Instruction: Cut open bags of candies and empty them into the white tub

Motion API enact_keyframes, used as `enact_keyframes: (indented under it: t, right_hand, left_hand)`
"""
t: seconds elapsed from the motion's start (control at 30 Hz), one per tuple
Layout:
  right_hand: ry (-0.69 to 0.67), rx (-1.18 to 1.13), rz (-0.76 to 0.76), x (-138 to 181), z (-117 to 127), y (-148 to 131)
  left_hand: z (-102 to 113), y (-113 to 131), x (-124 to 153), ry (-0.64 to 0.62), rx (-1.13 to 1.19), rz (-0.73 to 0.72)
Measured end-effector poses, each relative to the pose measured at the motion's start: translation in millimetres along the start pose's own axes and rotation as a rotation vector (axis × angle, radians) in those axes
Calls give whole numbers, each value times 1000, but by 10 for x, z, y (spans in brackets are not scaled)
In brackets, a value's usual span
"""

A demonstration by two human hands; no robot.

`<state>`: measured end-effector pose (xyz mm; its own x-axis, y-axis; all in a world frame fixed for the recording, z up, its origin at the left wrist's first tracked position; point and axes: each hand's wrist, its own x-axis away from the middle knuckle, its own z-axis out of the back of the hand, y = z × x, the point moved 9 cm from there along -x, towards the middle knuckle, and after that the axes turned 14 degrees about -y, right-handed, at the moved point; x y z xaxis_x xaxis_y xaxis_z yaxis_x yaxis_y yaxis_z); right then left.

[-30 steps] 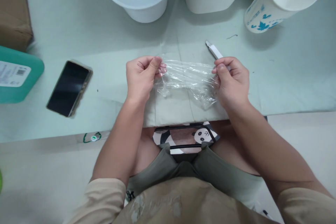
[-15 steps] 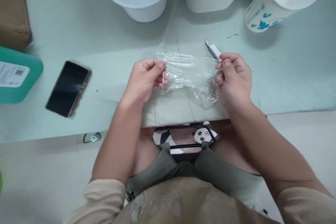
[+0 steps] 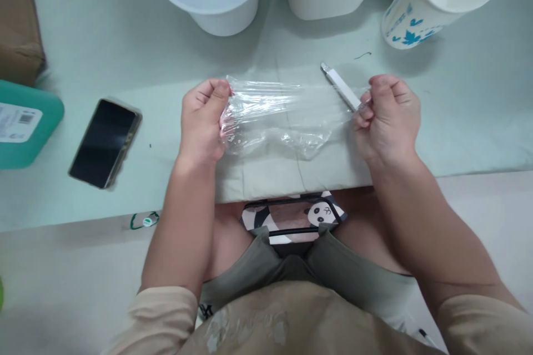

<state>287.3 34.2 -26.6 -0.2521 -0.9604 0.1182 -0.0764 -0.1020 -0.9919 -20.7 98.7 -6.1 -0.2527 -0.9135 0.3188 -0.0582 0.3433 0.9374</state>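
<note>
A sheet of clear plastic film (image 3: 278, 111), perhaps a thin bag, is stretched taut between my two hands above the table. My left hand (image 3: 204, 119) is closed around its left end, where the film bunches into creases. At the other end my right hand (image 3: 389, 116) pinches it between thumb and fingers. Behind the film's right part lies a slim white utility knife (image 3: 341, 86) with a metal tip, slanting toward my right fingers. The film's lower edge hangs loose and crumpled.
A black-screened phone (image 3: 105, 143) lies at left, beside a green container (image 3: 45, 125) and a brown box (image 3: 19, 28). Along the back stand a white bucket (image 3: 225, 22), a white bin (image 3: 328, 4) with red packets, and a paper cup (image 3: 410, 25). The table's front edge runs above my lap.
My hands have moved apart, left hand leftward and right hand rightward, pulling the film wider and tighter. More of the utility knife shows now. The view has shifted slightly.
</note>
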Motion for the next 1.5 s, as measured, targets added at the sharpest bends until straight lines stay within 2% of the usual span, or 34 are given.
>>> enact_keyframes:
  t: [0.07,0.17,0.27,0.37,0.5,0.6,0.67,0.73,0.8,0.9,1.0,1.07,1.2,1.3,1.4,1.5]
  right_hand:
    - [-79,-57,-26,14,-107,-18]
    - [-216,-248,-96,89,-401,-23]
    - [-315,-314,-204,168,-634,59]
    - [-351,-214,-286,186,-661,178]
    - [-285,-271,-219,152,-562,134]
    - [-405,-391,-256,231,-744,97]
    - [-525,-363,-316,323,-912,114]
    - [-553,-278,-337,370,-974,154]
    - [-495,-232,-310,352,-938,180]
    - [-404,-230,-229,281,-848,166]
    - [-375,-202,-167,225,-792,115]
    - [-348,-177,-150,204,-736,80]
    - [-291,-135,-163,208,-587,41]
    - [-356,-136,-178,244,-584,9]
    - [-433,-191,-173,267,-622,-74]
    - [-454,-268,-224,264,-621,-136]
  left_hand:
    - [-36,-54,-1,1,54,40]
    - [-110,-150,-12,-10,123,120]
    - [-126,-148,-28,-16,179,111]
    - [-47,-90,-15,25,162,69]
    - [-36,-134,7,39,178,112]
    - [-82,-229,-11,31,214,174]
    - [-81,-267,-31,42,238,193]
    - [-78,-273,-48,41,300,187]
    - [-124,-251,-53,-15,391,163]
    - [-281,-233,-8,-166,464,169]
    - [-415,-264,61,-285,313,212]
    - [-427,-268,70,-303,186,205]
    - [-293,-182,14,-241,77,123]
    - [-215,-123,-22,-280,81,93]
    - [-246,-98,-14,-445,155,99]
    - [-335,-95,46,-647,197,131]
